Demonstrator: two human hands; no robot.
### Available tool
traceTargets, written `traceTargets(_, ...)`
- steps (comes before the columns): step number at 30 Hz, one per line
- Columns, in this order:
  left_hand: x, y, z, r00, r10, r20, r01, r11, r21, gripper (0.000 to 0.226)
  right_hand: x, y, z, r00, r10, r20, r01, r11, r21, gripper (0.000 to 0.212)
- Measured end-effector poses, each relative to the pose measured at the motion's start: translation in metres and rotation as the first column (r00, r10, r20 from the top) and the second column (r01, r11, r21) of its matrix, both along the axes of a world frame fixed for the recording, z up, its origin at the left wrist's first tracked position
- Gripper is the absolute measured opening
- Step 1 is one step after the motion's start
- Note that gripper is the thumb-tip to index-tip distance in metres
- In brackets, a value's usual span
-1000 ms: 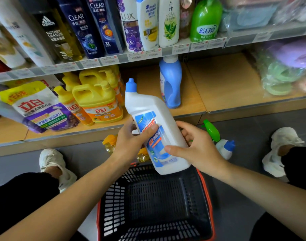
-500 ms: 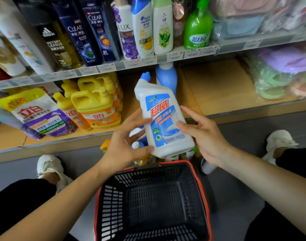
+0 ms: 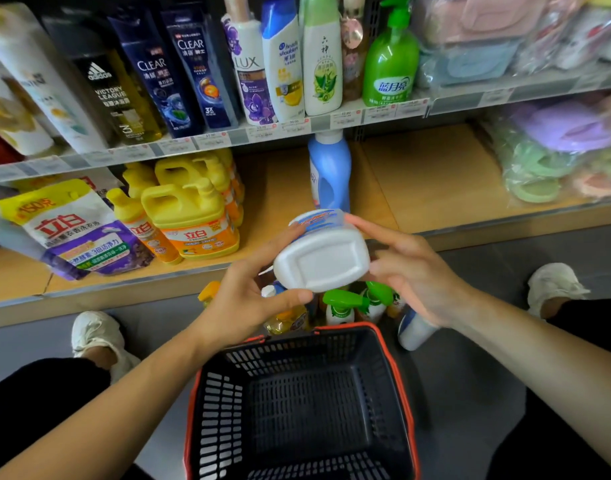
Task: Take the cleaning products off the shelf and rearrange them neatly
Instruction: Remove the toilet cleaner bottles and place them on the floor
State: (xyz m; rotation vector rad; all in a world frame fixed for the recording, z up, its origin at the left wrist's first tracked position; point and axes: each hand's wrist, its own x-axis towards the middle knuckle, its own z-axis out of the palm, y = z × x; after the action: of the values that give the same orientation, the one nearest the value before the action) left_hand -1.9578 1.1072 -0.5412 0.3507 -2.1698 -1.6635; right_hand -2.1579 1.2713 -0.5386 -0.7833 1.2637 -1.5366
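we've tipped the white bottle (image 3: 321, 259) flat, base now toward us, between the basket (image 3: 297, 358) and lower shelf (image 3: 418, 178); left grip (image 3: 241, 299) pinches it, right grip (image 3: 415, 275) presses straight-fingered. reshelving looks next.

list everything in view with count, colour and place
white bottle: one, white, between both hands, base toward camera
blue bottle: one, blue, lower shelf
yellow jugs: several, yellow, lower shelf left
refill pouch: one, white and purple, lower shelf left
shampoo bottles: several, mixed colours, upper shelf
spray bottles: two, green triggers, floor beyond basket
basket: one, black with red rim, floor
shoes: two, white, floor
left hand: one, grips white bottle
right hand: one, fingers touch white bottle
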Motion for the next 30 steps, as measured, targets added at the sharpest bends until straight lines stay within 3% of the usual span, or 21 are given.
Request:
traceTargets(3, 0.0, -0.004, 0.011, 1.0, -0.01, 0.004, 0.01, 0.999, 0.032, 0.077, -0.003, 0.003, 0.001, 0.931, 0.037, -0.364, -0.052, 0.998, -0.032, 0.087)
traceTargets(6, -0.001, -0.002, 0.017, 1.0, -0.024, 0.013, 0.023, 0.998, 0.057, 0.074, -0.004, -0.002, 0.001, 0.817, -0.078, -0.572, 0.052, 0.997, -0.062, 0.081)
traceTargets(9, -0.003, -0.002, 0.024, 0.999, -0.051, 0.004, 0.051, 0.998, 0.047, 0.069, -0.009, -0.007, 0.005, 0.61, -0.229, -0.758, 0.154, 0.973, -0.17, 0.077)
traceTargets(11, -0.004, -0.001, 0.025, 0.997, -0.078, 0.011, 0.078, 0.996, 0.041, 0.065, -0.012, -0.006, 0.007, 0.529, -0.271, -0.804, 0.152, 0.963, -0.224, 0.081)
traceTargets(13, -0.003, 0.002, 0.025, 0.996, -0.088, 0.013, 0.087, 0.995, 0.052, 0.064, -0.013, -0.003, 0.007, 0.579, -0.235, -0.781, 0.109, 0.971, -0.211, 0.079)
traceTargets(17, -0.001, 0.006, 0.03, 0.993, -0.114, 0.023, 0.112, 0.991, 0.078, 0.074, -0.009, 0.0, 0.009, 0.807, -0.091, -0.583, -0.018, 0.984, -0.179, 0.079)
traceTargets(23, -0.001, 0.007, 0.03, 0.993, -0.107, 0.05, 0.106, 0.994, 0.026, 0.071, -0.006, -0.001, 0.013, 0.832, -0.065, -0.551, -0.03, 0.986, -0.162, 0.071)
traceTargets(26, -0.001, 0.008, 0.03, 0.998, -0.034, 0.054, 0.043, 0.983, -0.177, 0.062, -0.004, -0.001, 0.012, 0.858, -0.071, -0.509, -0.011, 0.988, -0.157, 0.069)
traceTargets(28, -0.002, 0.008, 0.032, 0.999, 0.031, 0.035, -0.015, 0.923, -0.385, 0.061, -0.001, -0.002, 0.011, 0.862, -0.063, -0.504, -0.014, 0.989, -0.146, 0.068)
traceTargets(30, -0.003, 0.011, 0.033, 1.0, -0.026, -0.009, 0.017, 0.841, -0.54, 0.056, 0.002, -0.001, 0.009, 0.858, -0.047, -0.512, -0.021, 0.992, -0.126, 0.068)
